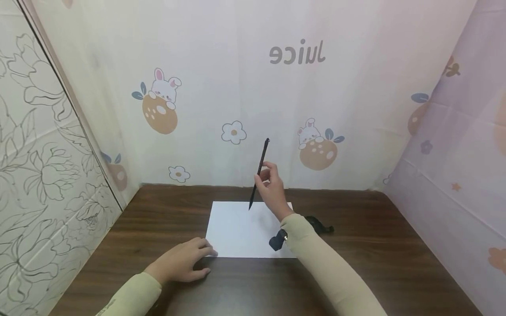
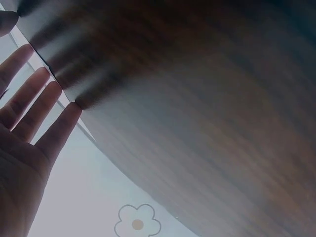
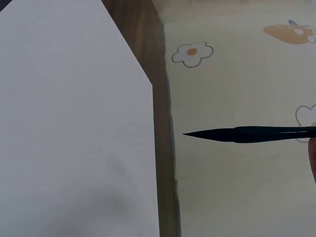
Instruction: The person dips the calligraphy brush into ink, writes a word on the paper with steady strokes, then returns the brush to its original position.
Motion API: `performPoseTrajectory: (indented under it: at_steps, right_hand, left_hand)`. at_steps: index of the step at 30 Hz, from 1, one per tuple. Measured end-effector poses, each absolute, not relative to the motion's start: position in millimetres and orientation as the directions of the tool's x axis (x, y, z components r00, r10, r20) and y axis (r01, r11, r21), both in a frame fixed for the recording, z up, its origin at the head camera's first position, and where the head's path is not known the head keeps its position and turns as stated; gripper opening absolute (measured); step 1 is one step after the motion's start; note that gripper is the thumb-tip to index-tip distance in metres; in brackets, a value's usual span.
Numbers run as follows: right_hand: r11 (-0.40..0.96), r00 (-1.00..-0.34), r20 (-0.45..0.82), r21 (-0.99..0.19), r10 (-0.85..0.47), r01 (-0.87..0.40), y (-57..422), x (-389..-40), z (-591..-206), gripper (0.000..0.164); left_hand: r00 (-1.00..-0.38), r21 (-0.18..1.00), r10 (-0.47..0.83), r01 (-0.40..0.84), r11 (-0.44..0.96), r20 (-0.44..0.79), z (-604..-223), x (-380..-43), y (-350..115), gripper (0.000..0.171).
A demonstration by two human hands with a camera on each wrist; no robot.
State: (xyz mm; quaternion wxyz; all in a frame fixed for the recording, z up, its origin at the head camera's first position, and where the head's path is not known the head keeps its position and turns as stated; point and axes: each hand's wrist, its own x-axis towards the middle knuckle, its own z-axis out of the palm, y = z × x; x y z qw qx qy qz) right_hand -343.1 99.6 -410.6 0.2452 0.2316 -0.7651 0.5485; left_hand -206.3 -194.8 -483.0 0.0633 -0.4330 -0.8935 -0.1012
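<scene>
My right hand (image 1: 272, 188) pinches a black calligraphy brush (image 1: 258, 169) between thumb and fingers. The brush slants, its pointed dark tip (image 3: 205, 134) low and to the left, held above the paper. A blank white sheet of paper (image 1: 237, 230) lies flat on the table in front of me. My left hand (image 1: 183, 260) rests beside the paper's lower left corner, its fingertips touching that edge. In the left wrist view the left fingers (image 2: 54, 133) are spread and straight, with nothing held.
The brown wooden table (image 1: 356, 245) meets a patterned curtain (image 1: 237, 87) at its back edge. A black object (image 1: 322, 226), partly hidden by the right sleeve, lies right of the paper. Similar cloth hangs at the right, and a flower-line panel (image 1: 43, 175) stands at the left.
</scene>
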Motion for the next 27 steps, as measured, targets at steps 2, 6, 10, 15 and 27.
performPoseTrajectory:
  at_steps: [2, 6, 10, 15, 27]
  right_hand:
    - [0.288, -0.767, 0.635, -0.721, -0.092, -0.631, 92, -342, -414, 0.043]
    - [0.278, -0.762, 0.639, -0.717, -0.103, -0.639, 77, -340, -417, 0.042]
    - [0.260, -0.763, 0.634, -0.722, -0.123, -0.641, 63, -338, -418, 0.041]
    - [0.258, -0.772, 0.624, -0.732, -0.117, -0.631, 50, -336, -421, 0.039]
    - [0.219, -0.788, 0.605, -0.758, -0.115, -0.614, 27, -329, -422, 0.033]
  left_hand:
    - [-0.619, 0.126, 0.760, 0.785, 0.606, 0.198, -483, -206, -195, 0.035]
    - [-0.623, 0.124, 0.758, 0.782, 0.611, 0.194, -483, -206, -195, 0.035]
    - [-0.633, 0.132, 0.750, 0.774, 0.620, 0.189, -483, -206, -195, 0.035]
    - [-0.632, 0.135, 0.751, 0.775, 0.617, 0.192, -484, -208, -194, 0.035]
    - [-0.666, 0.144, 0.733, 0.746, 0.650, 0.142, -481, -207, -192, 0.036]
